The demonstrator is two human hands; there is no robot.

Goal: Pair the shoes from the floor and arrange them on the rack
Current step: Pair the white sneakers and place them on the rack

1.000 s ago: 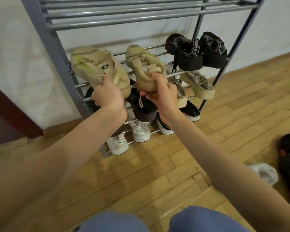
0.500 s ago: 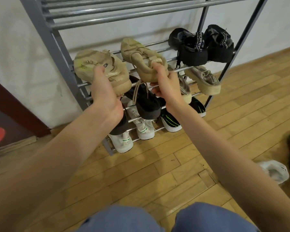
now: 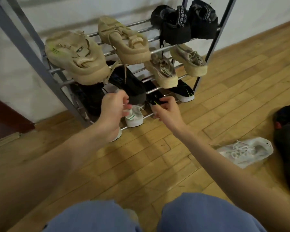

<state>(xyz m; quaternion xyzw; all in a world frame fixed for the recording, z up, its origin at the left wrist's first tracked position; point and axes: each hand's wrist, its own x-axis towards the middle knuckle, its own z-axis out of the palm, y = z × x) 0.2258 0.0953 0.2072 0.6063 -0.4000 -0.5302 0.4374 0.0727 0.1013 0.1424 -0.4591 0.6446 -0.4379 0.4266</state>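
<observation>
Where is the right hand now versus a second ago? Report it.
Yes. The right hand has let go of the beige sneaker and dropped below that shelf of the rack.

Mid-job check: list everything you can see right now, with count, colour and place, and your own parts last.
shoe rack: one, grey metal, against the white wall.
chunky beige shoes: two, left of the middle shelf.
black shoes: two, right of that shelf.
low beige shoes: two, next shelf down, right.
black shoes with white soles: two, lower right.
white shoes: two, bottom shelf.
white shoe: one, on the floor, right.
dark shoe: one seen, floor, far right.
left hand: empty, before the lower shelves.
right hand: empty, beside it.
</observation>
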